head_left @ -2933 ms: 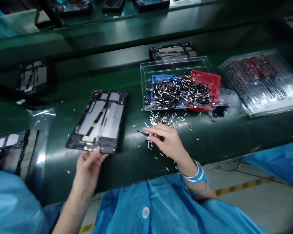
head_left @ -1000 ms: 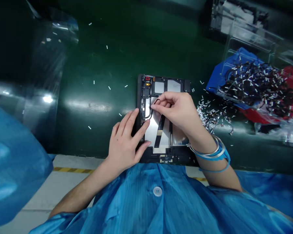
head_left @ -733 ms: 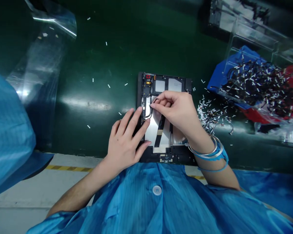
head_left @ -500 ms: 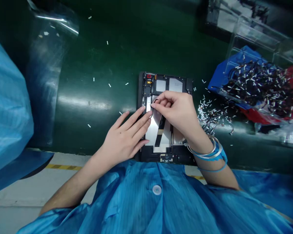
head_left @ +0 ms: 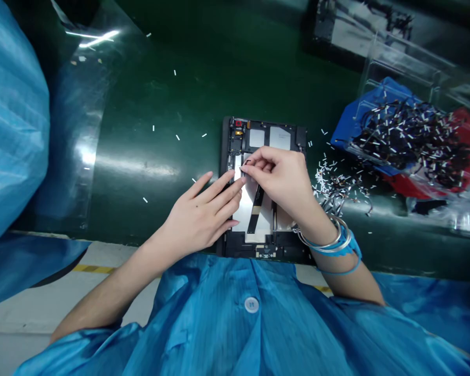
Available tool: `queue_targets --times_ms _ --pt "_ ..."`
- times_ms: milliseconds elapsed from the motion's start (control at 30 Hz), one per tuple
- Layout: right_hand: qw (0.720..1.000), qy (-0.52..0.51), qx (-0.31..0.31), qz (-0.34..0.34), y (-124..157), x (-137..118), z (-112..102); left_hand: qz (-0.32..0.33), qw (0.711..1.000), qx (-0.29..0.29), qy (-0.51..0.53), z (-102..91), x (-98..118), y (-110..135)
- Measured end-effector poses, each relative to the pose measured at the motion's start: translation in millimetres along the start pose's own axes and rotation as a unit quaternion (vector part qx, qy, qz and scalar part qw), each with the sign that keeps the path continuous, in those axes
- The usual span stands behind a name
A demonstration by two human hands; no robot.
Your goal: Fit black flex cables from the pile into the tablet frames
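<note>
An opened tablet (head_left: 262,237) with its inner parts bare lies at the table's front edge, below both hands. My left hand (head_left: 203,214) lies with spread fingers over its left side, the fingertips touching or close to the inner frame. Thumb and forefinger of my right hand (head_left: 280,169) are pinched on a thin dark cable (head_left: 247,162), just beyond the left fingertips. Most of that cable is hidden by the fingers. A black flat ribbon cable (head_left: 255,211) runs down the tablet's pale middle, under my right hand.
To the right, a clear plastic tray (head_left: 405,70) and a blue bag (head_left: 352,122) adjoin a heap of small dark cables (head_left: 419,136). Loose white strips (head_left: 325,180) are scattered nearby. A clear plastic bag (head_left: 78,125) and another person's blue sleeve (head_left: 15,120) are at left.
Both hands keep nearly the same pose over the tablet. The view has shifted slightly, and the sleeve at the left has moved a little.
</note>
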State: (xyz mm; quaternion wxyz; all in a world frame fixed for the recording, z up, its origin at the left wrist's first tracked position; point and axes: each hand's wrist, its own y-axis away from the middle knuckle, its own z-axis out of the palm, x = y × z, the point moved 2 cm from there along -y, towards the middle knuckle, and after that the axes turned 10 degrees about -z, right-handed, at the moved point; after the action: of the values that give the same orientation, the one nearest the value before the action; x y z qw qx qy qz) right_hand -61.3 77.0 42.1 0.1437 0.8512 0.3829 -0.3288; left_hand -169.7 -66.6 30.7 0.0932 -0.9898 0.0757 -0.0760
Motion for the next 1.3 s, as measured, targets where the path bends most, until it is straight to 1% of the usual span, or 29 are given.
queue_targets --times_ms 67,133,200,300,367,433,567,633,667,700,767,800,833,867,900,933,1000,1033,1067,1100,1167,1200,1233,1267,1300 --pt "0.998 0.051 0.014 -0.029 6 -1 -4 -0.002 1.0 0.004 -0.005 0.5 0 -1" --pt "0.985 0.142 0.039 -0.084 16 -2 -8 -0.003 1.0 0.01 -0.003 1.6 0 -1" --pt "0.958 0.236 0.043 -0.158 28 -4 -10 -0.002 1.0 0.019 0.004 2.7 0 -1" --pt "0.912 0.319 0.005 -0.257 40 -1 -7 -0.004 1.0 0.024 0.013 4.1 1 0" --pt "0.894 0.345 -0.005 -0.287 41 2 -3 -0.009 1.0 0.022 0.02 4.9 1 1" --pt "0.888 0.357 -0.002 -0.29 37 6 1 -0.012 0.999 0.02 0.029 5.6 1 1" --pt "0.899 0.348 0.004 -0.266 21 10 3 -0.018 0.997 0.018 0.07 5.1 -1 -1" --pt "0.909 0.328 0.011 -0.256 20 8 -3 -0.038 0.992 0.015 0.121 2.1 -1 0" --pt "0.915 0.315 0.021 -0.25 23 7 -8 -0.058 0.986 0.023 0.153 -0.3 -1 2" --pt "0.922 0.303 0.038 -0.239 29 6 -14 -0.088 0.978 0.043 0.184 -3.0 0 6" --pt "0.932 0.29 0.088 -0.198 49 8 -27 -0.176 0.954 0.106 0.217 -7.3 4 18" --pt "0.934 0.297 0.116 -0.162 62 10 -33 -0.226 0.942 0.131 0.213 -7.7 9 25" --pt "0.933 0.312 0.135 -0.116 75 14 -37 -0.27 0.931 0.142 0.201 -6.6 15 33" --pt "0.932 0.325 0.142 -0.067 87 18 -40 -0.3 0.925 0.136 0.189 -4.0 22 41" --pt "0.934 0.332 0.127 -0.023 97 22 -40 -0.317 0.922 0.12 0.185 -0.6 30 47" --pt "0.939 0.329 0.096 0.01 105 26 -39 -0.323 0.921 0.101 0.194 2.8 38 52" --pt "0.957 0.283 0.037 0.052 112 30 -34 -0.33 0.909 0.074 0.244 6.6 50 56" --pt "0.969 0.239 0.02 0.065 112 30 -33 -0.344 0.893 0.068 0.283 6.0 53 57" --pt "0.981 0.179 0.003 0.07 110 28 -32 -0.367 0.867 0.07 0.329 3.4 55 55" --pt "0.99 0.118 0.0 0.074 107 26 -32 -0.397 0.832 0.078 0.38 -0.9 54 53" --pt "0.998 0.013 0.005 0.064 99 20 -36 -0.461 0.742 0.1 0.475 -12.8 48 44" --pt "0.998 -0.025 0.012 0.05 95 18 -39 -0.489 0.701 0.115 0.506 -19.2 44 39" --pt "0.998 -0.05 0.027 0.029 92 17 -45 -0.51 0.672 0.128 0.521 -25.1 38 32" --pt "0.997 -0.061 0.051 0.004 90 17 -52 -0.52 0.66 0.14 0.523 -29.7 30 24" --pt "0.994 -0.056 0.09 -0.019 89 19 -60 -0.516 0.667 0.152 0.516 -32.6 20 15"
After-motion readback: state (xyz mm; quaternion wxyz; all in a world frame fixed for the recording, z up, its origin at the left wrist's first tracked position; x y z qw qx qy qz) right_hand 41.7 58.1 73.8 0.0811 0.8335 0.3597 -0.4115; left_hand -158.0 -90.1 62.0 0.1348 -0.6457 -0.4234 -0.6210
